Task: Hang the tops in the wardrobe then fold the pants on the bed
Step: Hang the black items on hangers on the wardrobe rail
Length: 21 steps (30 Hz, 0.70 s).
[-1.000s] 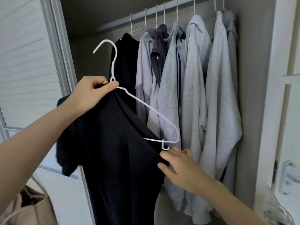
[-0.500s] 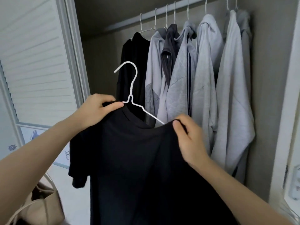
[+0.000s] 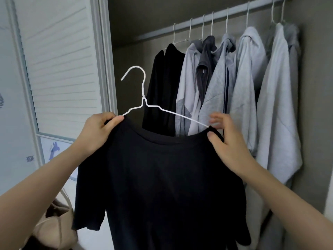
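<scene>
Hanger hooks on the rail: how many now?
8 on the rail: six clustered centre-left, two at right. The held hanger isn't hooked yet; more may be hidden.

No readable text — labels, brands, numbers

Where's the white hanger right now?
Centre of the head view: the white wire hanger sits inside the black T-shirt collar, below the wardrobe rail, unhooked.

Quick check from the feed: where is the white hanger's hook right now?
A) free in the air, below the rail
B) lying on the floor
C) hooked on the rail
A: the white hanger is held up with the black T-shirt, its hook clear below the rail.
</scene>
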Each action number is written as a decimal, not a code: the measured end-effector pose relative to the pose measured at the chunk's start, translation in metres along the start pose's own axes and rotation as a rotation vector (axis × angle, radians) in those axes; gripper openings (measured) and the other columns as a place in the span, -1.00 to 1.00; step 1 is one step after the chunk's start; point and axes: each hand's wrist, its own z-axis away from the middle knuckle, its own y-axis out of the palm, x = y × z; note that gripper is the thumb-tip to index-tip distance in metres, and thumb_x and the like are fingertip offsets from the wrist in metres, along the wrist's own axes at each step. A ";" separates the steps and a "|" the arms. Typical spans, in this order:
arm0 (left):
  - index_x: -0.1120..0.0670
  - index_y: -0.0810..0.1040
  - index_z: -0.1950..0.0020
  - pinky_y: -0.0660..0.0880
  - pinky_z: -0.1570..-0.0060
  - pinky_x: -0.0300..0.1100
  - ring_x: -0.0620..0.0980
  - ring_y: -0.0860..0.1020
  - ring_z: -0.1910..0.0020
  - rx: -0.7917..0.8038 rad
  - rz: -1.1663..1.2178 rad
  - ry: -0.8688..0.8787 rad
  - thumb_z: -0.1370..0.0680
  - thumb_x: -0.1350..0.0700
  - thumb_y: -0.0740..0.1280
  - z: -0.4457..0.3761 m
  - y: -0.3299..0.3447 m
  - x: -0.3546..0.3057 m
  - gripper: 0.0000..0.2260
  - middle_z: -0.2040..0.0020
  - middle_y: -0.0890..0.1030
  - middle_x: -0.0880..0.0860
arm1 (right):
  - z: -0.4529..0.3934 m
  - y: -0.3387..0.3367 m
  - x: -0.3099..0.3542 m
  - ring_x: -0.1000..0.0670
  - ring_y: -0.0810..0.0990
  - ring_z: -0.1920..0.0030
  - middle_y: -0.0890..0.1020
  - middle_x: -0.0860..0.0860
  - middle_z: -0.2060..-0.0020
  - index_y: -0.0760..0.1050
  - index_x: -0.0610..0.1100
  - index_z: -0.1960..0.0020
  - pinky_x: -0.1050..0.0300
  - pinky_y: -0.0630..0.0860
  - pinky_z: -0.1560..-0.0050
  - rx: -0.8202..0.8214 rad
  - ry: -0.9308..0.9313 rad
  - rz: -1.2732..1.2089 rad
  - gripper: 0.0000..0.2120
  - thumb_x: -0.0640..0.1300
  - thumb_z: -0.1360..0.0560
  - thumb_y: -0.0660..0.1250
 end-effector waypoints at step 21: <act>0.07 0.34 0.32 0.38 0.29 -0.06 -0.05 0.39 0.38 0.123 -0.147 0.186 -0.60 -0.14 0.23 -0.011 0.004 -0.031 -0.61 0.39 0.40 0.02 | -0.026 0.017 0.031 0.05 0.32 0.43 0.38 -0.02 0.43 0.40 -0.21 0.16 0.21 0.30 0.37 0.264 -0.051 0.172 -0.68 -0.09 -0.66 0.04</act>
